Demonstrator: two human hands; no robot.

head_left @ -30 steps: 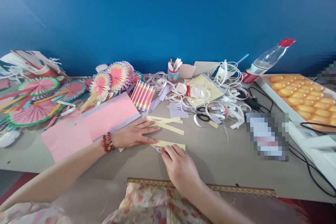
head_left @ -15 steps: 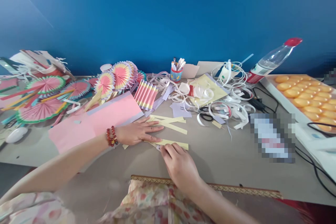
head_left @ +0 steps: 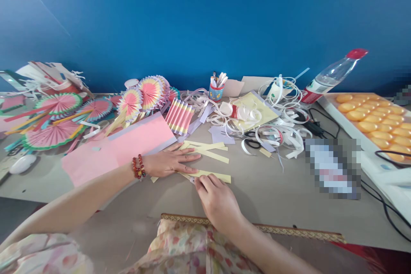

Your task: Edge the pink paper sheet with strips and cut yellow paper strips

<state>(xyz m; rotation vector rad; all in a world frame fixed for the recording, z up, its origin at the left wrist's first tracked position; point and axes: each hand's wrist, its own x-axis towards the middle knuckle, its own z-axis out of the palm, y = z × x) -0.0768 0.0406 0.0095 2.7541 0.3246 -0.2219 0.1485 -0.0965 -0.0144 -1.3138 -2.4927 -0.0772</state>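
My left hand [head_left: 171, 162] lies flat, fingers together, pinning a pale yellow paper strip [head_left: 208, 175] to the grey bench [head_left: 272, 188]. My right hand [head_left: 218, 201] has its fingers closed on the strip's near end; a hard tug could tear it.

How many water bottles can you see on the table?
1. The clear plastic bottle with a red cap lies tilted at the table's far right, behind the tray of yellow ovals. Paper clutter could hide others.

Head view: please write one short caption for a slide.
Left hand flat on yellow paper strip, right hand pressing its near edge.
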